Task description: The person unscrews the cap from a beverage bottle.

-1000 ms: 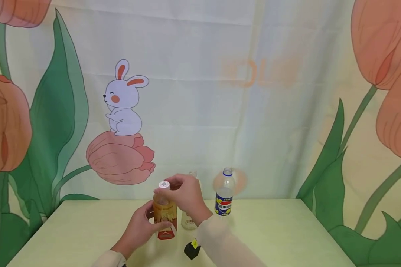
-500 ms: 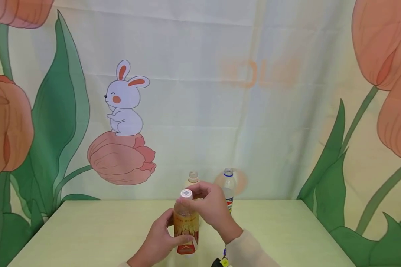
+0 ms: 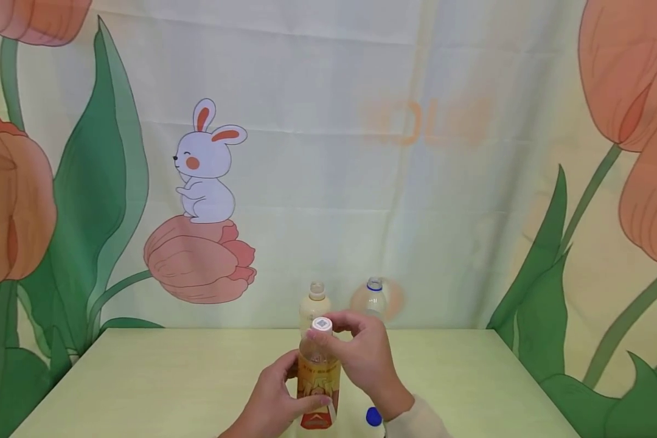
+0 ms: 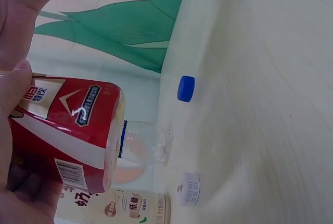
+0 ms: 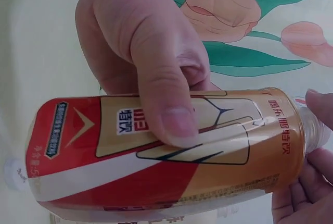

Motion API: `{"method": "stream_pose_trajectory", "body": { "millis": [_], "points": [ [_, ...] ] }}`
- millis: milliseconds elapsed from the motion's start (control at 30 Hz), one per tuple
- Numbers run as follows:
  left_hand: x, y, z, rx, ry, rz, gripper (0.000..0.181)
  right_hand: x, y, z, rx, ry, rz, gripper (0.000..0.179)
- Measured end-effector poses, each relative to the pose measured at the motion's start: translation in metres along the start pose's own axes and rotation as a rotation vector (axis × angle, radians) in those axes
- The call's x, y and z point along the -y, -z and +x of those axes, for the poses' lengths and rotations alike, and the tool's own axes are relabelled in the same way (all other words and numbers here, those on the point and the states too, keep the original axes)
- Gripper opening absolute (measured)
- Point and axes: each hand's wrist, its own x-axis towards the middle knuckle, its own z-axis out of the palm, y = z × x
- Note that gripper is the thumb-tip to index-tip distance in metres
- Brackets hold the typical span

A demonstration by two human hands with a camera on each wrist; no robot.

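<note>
A drink bottle with a red and gold label [image 3: 316, 371] is held upright above the table, a gap showing under its base in the left wrist view. My left hand [image 3: 276, 392] wraps round its body, thumb across the label [image 5: 171, 109]. At its top, my right hand [image 3: 365, 350] pinches the white cap [image 3: 322, 324] between thumb and fingers. Just behind stands an uncapped cream-coloured bottle [image 3: 314, 306]. To its right is an uncapped clear bottle with a blue neck ring [image 3: 375, 299], partly hidden by my right hand.
On the table [image 3: 159, 383] lie a blue cap [image 4: 186, 88] and a white cap [image 4: 188, 189]. A printed cloth with tulips and a rabbit [image 3: 205, 176] hangs behind the table's back edge.
Both hands have carried the bottle to the right and nearer to me. It now stands in front of the cream-coloured bottle. The right hand keeps its pinch at the cap.
</note>
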Motion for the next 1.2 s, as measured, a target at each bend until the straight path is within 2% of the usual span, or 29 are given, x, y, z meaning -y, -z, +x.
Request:
{"method": "stream_pose_trajectory", "body": {
  "millis": [167,300,433,500,700,767,800,867,967,1033,1100,1200],
  "points": [
    [-0.002,0.003,-0.003,0.039,-0.024,-0.040,0.076,0.001,0.003,0.000,0.073,0.063,0.077,0.018],
    [-0.003,0.008,-0.005,0.102,-0.031,-0.070,0.072,-0.003,0.010,0.003,0.222,0.091,0.171,0.024],
    [-0.003,0.009,-0.006,0.106,-0.044,-0.065,0.070,-0.007,0.017,0.009,0.373,0.072,0.204,0.026],
    [-0.003,0.008,-0.007,0.075,-0.041,-0.045,0.071,-0.008,0.016,0.011,0.371,0.043,0.191,0.025],
    [-0.002,0.005,-0.008,0.001,-0.036,-0.012,0.072,0.000,0.003,0.008,0.126,-0.055,0.072,0.027],
    [-0.003,0.005,-0.009,-0.003,-0.041,-0.009,0.070,0.003,0.003,0.008,0.106,-0.045,0.059,0.024],
    [-0.004,0.006,-0.009,0.000,-0.046,-0.011,0.070,0.005,0.003,0.008,0.122,-0.029,0.066,0.022],
    [-0.005,0.008,-0.010,0.017,-0.048,-0.014,0.071,0.007,0.009,0.010,0.213,0.016,0.087,0.019],
    [-0.007,0.012,-0.011,0.052,-0.062,-0.021,0.072,0.006,0.021,0.018,0.432,0.049,0.147,0.023],
    [-0.008,0.014,-0.011,0.067,-0.066,-0.027,0.073,0.004,0.027,0.022,0.529,0.031,0.156,0.027],
    [-0.010,0.014,-0.011,0.068,-0.056,-0.031,0.074,0.003,0.027,0.024,0.535,0.006,0.161,0.029],
    [-0.009,0.013,-0.011,0.047,-0.030,-0.026,0.076,0.004,0.018,0.022,0.400,-0.027,0.142,0.030]
  ]
}}
